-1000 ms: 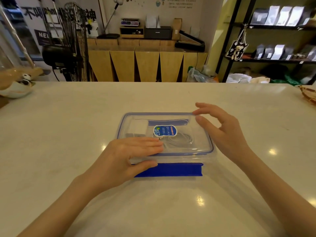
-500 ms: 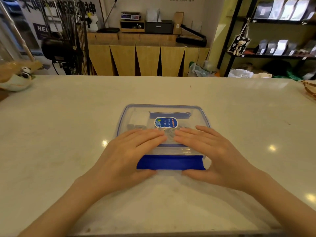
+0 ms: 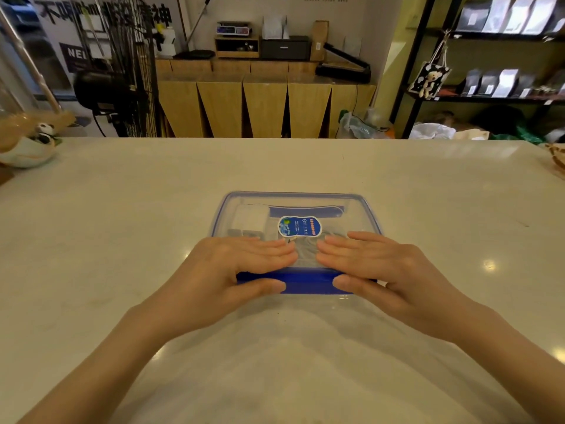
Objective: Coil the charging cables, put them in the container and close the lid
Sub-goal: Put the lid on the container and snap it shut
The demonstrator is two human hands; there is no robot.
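Observation:
A clear plastic container [image 3: 365, 209] with a blue-rimmed lid and a blue sticker [image 3: 299, 226] lies on the white counter in front of me. Through the lid I see a white charger block [image 3: 250, 217] at the left and a coiled pale cable [image 3: 305, 249] in the middle. My left hand [image 3: 232, 270] and my right hand [image 3: 385, 267] lie flat on the lid's near half, fingers pointing inward. Both thumbs are on the blue front latch [image 3: 308, 281], which lies against the near side of the container.
A ceramic dish with a panda figure [image 3: 30, 148] stands at the counter's far left edge. A woven basket [image 3: 556, 160] sits at the far right edge. Behind the counter are a black fan [image 3: 107, 87], wooden cabinets and shelves.
My right hand came from the lid's far right corner down to the near edge. Both thumbs moved up onto the blue front latch, and the latch folded against the container.

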